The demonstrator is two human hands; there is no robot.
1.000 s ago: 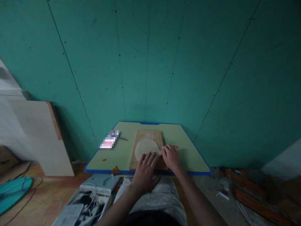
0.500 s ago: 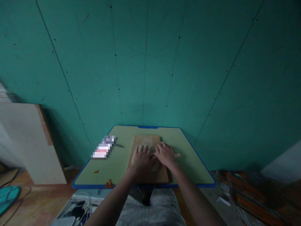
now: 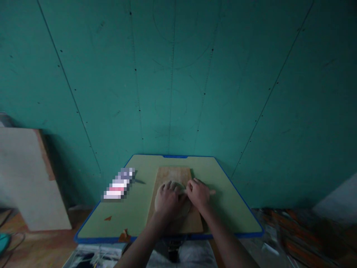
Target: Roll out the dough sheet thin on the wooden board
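Note:
A round, flattened piece of dough point(image 3: 160, 204) lies on a wooden board point(image 3: 174, 172), partly hidden by my hands. My left hand point(image 3: 170, 197) rests over the dough with its fingers bent down. A thin wooden rolling pin point(image 3: 213, 192) runs crosswise over the board; its right end sticks out past my right hand point(image 3: 198, 191). The fingers of that hand are curled round the pin. Between the hands a short stretch of the pin shows, leading under my left hand, which appears closed over it. The pin's left end is hidden.
The board sits on a pale green table point(image 3: 128, 217) with a blue rim. A knife-like blade point(image 3: 140, 181) lies near a blurred-out object point(image 3: 118, 184) at the left. Brown scraps point(image 3: 124, 235) lie near the front edge. A green wall point(image 3: 173, 93) rises behind the table.
The fingers of both hands have bent from a flatter, stretched position to a more curled one. More of the dough shows round my left hand. The whole view has shifted slightly.

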